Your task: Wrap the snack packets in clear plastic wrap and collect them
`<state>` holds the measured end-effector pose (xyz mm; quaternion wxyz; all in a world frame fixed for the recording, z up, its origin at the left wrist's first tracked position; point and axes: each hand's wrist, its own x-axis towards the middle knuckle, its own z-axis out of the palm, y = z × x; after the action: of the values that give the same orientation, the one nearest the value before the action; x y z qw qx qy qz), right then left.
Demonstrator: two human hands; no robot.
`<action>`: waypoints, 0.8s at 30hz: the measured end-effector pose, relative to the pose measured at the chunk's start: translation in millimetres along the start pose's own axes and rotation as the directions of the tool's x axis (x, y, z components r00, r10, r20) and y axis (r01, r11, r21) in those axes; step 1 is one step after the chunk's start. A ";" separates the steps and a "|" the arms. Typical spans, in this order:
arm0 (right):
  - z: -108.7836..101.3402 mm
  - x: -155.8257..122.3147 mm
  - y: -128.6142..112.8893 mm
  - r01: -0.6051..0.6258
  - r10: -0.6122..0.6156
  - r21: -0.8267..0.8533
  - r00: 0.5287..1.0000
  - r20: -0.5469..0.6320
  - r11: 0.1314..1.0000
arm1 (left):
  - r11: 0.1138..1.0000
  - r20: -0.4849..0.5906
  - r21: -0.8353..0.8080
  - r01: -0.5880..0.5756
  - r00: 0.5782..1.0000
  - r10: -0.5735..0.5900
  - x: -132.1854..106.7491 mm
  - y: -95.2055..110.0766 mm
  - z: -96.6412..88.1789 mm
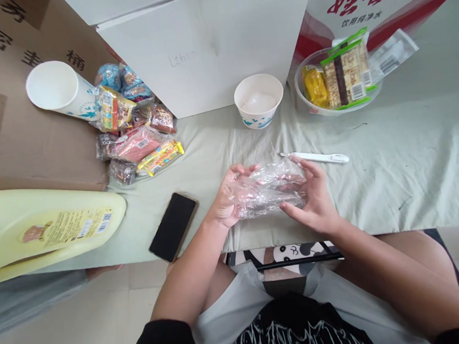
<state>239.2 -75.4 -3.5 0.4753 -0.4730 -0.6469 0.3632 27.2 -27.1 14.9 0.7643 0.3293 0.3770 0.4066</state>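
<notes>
A crumpled piece of clear plastic film [270, 190], possibly a bag, is stretched between my two hands above the table's near edge. My left hand [231, 198] holds its left side, fingers curled and partly seen through the film. On the other side, my right hand [311, 192] grips it with the thumb below and the fingers above, spread apart. Just beyond my right fingers lies a slim white-handled craft knife [323, 157]. A white paper bowl [260, 118] with a blue pattern stands farther back, something whitish and clear inside it.
Wrapped snacks [139, 144] pile up at the left beside a tipped paper cup [62, 94] and a brown carton [35, 149]. A phone [173, 227] lies near the front edge, by a yellow jug [60, 225]. A clear plastic bowl [306, 96] of packaged snacks stands back right.
</notes>
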 end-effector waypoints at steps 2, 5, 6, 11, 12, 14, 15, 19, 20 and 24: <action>-0.5 0.1 -2.7 0.046 -0.047 -0.031 0.999 -0.014 0.998 | 1.000 -0.022 -0.023 -0.001 1.000 0.000 0.4 0.7 1.9; -3.9 1.6 -5.0 0.104 -0.105 -0.155 0.995 0.003 0.982 | 0.996 -0.032 -0.080 0.041 0.999 -0.044 1.2 1.7 3.9; -4.9 2.1 -5.2 0.114 -0.116 -0.185 0.993 0.000 0.976 | 0.993 -0.016 -0.102 0.067 0.998 -0.069 1.1 1.8 4.2; -7.5 2.7 -4.9 0.080 -0.095 -0.203 0.993 -0.066 0.976 | 0.982 0.093 -0.116 0.150 0.986 -0.140 -1.3 0.6 4.7; -7.8 2.7 -5.0 0.064 -0.082 -0.214 0.994 -0.078 0.975 | 0.985 0.103 -0.094 0.147 0.985 -0.137 -1.9 0.0 4.8; -8.5 3.0 -5.2 0.045 -0.069 -0.233 0.993 -0.097 0.971 | 0.993 0.105 -0.043 0.112 0.989 -0.107 -2.4 -0.9 5.1; -8.8 3.3 -5.3 0.045 -0.071 -0.237 0.992 -0.100 0.970 | 0.996 0.097 -0.026 0.084 0.992 -0.081 -2.4 -1.0 5.0; -9.3 3.9 -5.3 0.064 -0.089 -0.254 0.992 -0.089 0.965 | 1.000 0.097 0.022 -0.010 0.995 0.008 -1.8 0.9 2.7; -9.2 3.8 -5.2 0.065 -0.090 -0.265 0.993 -0.082 0.962 | 0.999 0.116 0.039 -0.012 0.993 0.007 -1.9 1.4 1.7; -7.9 3.3 -5.5 0.085 -0.106 -0.292 0.993 -0.057 0.953 | 0.997 0.171 0.070 0.013 0.985 -0.025 -2.8 1.7 -1.3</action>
<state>245.0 -73.7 4.7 0.4409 -0.5185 -0.6975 0.2241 24.4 -28.5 16.5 0.7860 0.3855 0.3265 0.3564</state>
